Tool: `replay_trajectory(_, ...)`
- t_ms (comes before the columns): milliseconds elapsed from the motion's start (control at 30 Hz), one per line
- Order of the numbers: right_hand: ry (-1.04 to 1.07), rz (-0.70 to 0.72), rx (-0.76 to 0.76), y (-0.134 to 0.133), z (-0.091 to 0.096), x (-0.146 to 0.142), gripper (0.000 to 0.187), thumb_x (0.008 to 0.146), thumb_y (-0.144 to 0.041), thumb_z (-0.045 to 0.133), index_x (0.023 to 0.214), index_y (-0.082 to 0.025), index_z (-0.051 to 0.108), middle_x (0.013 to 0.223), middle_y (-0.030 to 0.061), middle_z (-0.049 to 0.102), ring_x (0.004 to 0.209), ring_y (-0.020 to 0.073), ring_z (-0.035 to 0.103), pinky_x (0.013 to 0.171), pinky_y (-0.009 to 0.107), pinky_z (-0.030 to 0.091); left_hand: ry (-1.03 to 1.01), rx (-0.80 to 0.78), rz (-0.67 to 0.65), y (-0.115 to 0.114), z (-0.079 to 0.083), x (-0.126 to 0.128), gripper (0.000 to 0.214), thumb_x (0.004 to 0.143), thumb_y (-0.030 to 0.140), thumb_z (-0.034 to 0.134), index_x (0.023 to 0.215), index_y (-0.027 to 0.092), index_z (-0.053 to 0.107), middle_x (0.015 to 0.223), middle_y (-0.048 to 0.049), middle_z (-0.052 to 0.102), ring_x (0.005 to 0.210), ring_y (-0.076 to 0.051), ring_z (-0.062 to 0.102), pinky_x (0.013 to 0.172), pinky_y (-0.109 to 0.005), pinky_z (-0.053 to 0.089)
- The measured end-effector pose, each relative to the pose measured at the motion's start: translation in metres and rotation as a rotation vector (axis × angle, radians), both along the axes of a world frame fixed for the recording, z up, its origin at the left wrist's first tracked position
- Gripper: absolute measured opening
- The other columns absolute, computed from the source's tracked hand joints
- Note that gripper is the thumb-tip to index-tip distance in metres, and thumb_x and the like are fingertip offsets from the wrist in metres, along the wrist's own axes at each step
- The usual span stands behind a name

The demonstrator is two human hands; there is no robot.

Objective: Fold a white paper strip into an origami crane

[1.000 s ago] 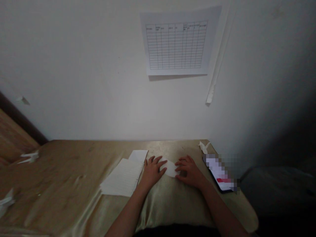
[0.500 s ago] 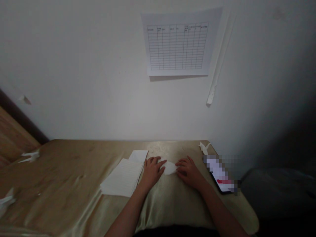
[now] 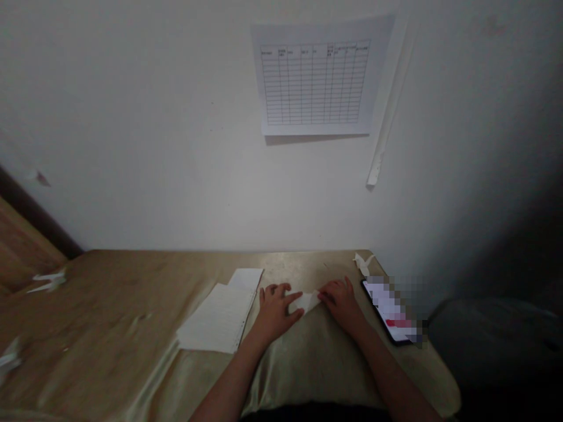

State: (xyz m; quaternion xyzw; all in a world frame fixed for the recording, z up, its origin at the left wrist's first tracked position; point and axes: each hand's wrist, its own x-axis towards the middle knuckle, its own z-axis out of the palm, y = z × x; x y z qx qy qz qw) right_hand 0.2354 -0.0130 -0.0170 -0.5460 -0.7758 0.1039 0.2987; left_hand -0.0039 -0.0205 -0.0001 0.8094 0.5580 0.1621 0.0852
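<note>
A small piece of folded white paper (image 3: 308, 302) lies on the cloth-covered table between my hands. My right hand (image 3: 341, 302) pinches its right end between thumb and fingers. On the other side, my left hand (image 3: 277, 310) has its fingers spread, with the index fingertip and thumb at the paper's left edge. A stack of lined white sheets (image 3: 215, 319) lies just left of my left hand. The fold lines of the small paper are too blurred to make out fully.
To the right lies a phone (image 3: 389, 310) with a lit screen, partly blurred out. Behind it sits a folded white paper shape (image 3: 363, 264). More white paper pieces (image 3: 50, 281) are at the far left. A printed table sheet (image 3: 314, 85) hangs on the wall.
The small paper has gone from a rounded to a more pointed shape and shifted slightly right. My left fingers have spread apart, and my right hand has moved a little right.
</note>
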Motion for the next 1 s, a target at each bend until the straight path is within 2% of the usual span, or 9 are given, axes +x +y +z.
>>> replay_trajectory(267, -0.070, -0.092, 0.008, 0.005, -0.010, -0.005, 0.016, 0.098, -0.033, 0.062, 0.097, -0.027, 0.077, 0.106, 0.0052, 0.074, 0.113, 0.0262, 0.059, 0.115, 0.051, 0.028, -0.008, -0.032, 0.033, -0.006, 0.007, 0.007, 0.059, 0.078, 0.051, 0.082, 0.135, 0.043, 0.069, 0.143, -0.0072, 0.058, 0.136, -0.040, 0.042, 0.118, -0.064, 0.022)
replay_trajectory(400, -0.086, -0.115, -0.021, 0.006, -0.009, -0.007, 0.019, 0.098, -0.034, 0.061, 0.094, -0.028, 0.079, 0.103, 0.0052, 0.072, 0.110, 0.0263, 0.058, 0.111, 0.051, 0.031, -0.006, -0.040, 0.033, -0.006, 0.007, 0.006, 0.061, 0.076, 0.053, 0.082, 0.135, 0.043, 0.069, 0.143, -0.0073, 0.058, 0.137, -0.040, 0.042, 0.119, -0.064, 0.022)
replay_trajectory(533, -0.095, -0.157, -0.022, 0.004, -0.006, -0.011, 0.018, 0.097, -0.034, 0.063, 0.091, -0.029, 0.080, 0.103, 0.0059, 0.072, 0.110, 0.0275, 0.057, 0.112, 0.054, 0.029, -0.008, -0.051, 0.042, -0.006, 0.008, 0.006, 0.062, 0.074, 0.054, 0.082, 0.134, 0.044, 0.068, 0.144, -0.0072, 0.057, 0.138, -0.040, 0.041, 0.120, -0.065, 0.020)
replay_trajectory(767, -0.076, -0.203, -0.006, 0.003, -0.004, -0.018, 0.018, 0.095, -0.035, 0.064, 0.088, -0.029, 0.079, 0.100, 0.0063, 0.073, 0.111, 0.0294, 0.055, 0.118, 0.064, 0.018, -0.010, -0.079, 0.052, -0.006, 0.011, 0.008, 0.063, 0.074, 0.051, 0.083, 0.135, 0.044, 0.068, 0.145, -0.0073, 0.056, 0.141, -0.040, 0.041, 0.121, -0.067, 0.018)
replay_trajectory(1000, -0.078, -0.217, -0.027, 0.005, -0.003, -0.021, 0.016, 0.094, -0.035, 0.066, 0.088, -0.028, 0.079, 0.103, 0.0063, 0.073, 0.115, 0.0305, 0.055, 0.118, 0.066, 0.017, -0.003, -0.079, 0.028, -0.005, 0.007, 0.007, 0.060, 0.079, 0.050, 0.080, 0.137, 0.041, 0.066, 0.145, -0.0092, 0.055, 0.141, -0.038, 0.043, 0.122, -0.071, 0.013)
